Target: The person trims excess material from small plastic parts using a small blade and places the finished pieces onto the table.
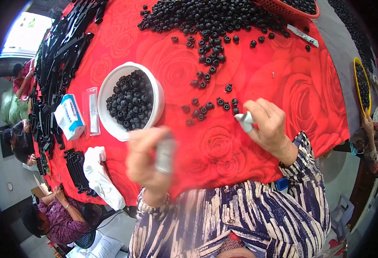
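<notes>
My right hand (267, 124) is over the red cloth with its fingers curled in and a whitish cover (245, 122) on a digit. Its tip is close beside a small round black part (235, 111) in a loose group of them. What the fingers pinch, if anything, is hidden. Blurred by motion, my left hand (148, 161) is raised at the near rim of a white bowl (158, 101), with a greyish cover on a digit too. Whether it holds anything does not show. Inside the bowl is a heap of the same black parts (129, 101).
A large pile of black parts (206, 17) covers the far side, near a red basket (290, 9) and a white marker-like stick (302, 35). To the left are a blue-white box (70, 117), a clear case (94, 112), a white cloth (100, 178) and long black strips (64, 56). Other people sit around.
</notes>
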### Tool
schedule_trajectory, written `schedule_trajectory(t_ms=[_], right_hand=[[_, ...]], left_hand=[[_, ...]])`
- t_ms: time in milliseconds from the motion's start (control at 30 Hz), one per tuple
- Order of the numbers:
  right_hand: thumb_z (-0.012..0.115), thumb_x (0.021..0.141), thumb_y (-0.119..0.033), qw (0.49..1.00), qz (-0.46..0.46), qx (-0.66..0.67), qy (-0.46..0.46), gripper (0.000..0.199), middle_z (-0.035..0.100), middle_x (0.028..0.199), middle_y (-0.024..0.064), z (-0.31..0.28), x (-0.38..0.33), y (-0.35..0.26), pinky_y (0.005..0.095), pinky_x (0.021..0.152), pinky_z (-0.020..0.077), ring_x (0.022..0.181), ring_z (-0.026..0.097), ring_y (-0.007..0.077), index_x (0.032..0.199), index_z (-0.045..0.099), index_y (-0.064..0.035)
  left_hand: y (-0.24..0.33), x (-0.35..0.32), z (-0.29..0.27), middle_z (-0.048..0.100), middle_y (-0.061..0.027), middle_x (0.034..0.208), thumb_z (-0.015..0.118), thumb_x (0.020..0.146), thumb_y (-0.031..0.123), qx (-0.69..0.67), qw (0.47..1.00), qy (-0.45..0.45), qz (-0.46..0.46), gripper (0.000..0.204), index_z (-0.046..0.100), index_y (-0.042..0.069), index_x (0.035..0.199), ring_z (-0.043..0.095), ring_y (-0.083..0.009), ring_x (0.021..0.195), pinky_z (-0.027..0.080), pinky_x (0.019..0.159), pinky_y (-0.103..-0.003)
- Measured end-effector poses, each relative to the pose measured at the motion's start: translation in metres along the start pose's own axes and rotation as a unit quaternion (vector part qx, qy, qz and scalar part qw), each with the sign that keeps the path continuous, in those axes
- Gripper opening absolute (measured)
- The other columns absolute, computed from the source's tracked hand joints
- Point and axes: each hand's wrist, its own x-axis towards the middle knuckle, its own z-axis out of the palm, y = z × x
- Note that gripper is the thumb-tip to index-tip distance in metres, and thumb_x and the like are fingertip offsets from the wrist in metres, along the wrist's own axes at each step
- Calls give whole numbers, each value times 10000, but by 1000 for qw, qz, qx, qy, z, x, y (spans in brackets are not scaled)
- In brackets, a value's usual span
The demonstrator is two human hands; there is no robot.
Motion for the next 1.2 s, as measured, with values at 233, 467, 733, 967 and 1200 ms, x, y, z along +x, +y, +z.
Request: schedule_trajectory(t_ms=[233,467,733,967,1200], right_hand=[[688,611,-106,995,0,-97,-38,245,483,628,63,17,4,4,361,514,412,579,531,229,801,540,-61],[715,698,-67,930,119,331,-103,186,583,726,53,-7,3,-8,285,540,425,610,558,159,852,614,-43],[762,676,-72,934,10,354,-37,276,591,752,73,-1,-1,-23,257,503,427,616,560,148,926,657,-17],[740,671,-47,940,-7,342,-20,367,571,761,79,-1,-1,-25,279,519,463,622,579,188,1024,643,-20],[766,632,-37,943,-24,326,-70,384,619,801,97,1,-4,-20,255,527,471,631,595,169,987,626,7]], left_hand=[[-41,29,-26,607,-43,907,686,729,3,242,964,85,-67,344,624,34,1066,495,-131,782,389,674,-255],[1,0,4,597,-14,900,659,753,-19,-120,968,-47,-215,264,632,30,1011,524,-77,732,419,600,-210],[0,-40,51,619,-81,997,612,839,49,-614,593,-179,-489,277,542,-11,1100,603,-118,863,494,608,-225],[-7,-45,51,619,-72,985,624,835,67,-627,576,-186,-491,256,569,-25,1068,607,-125,854,506,699,-228],[-8,-46,56,628,-72,931,619,828,32,-584,601,-164,-520,208,601,-16,1030,603,-117,789,488,638,-218]])
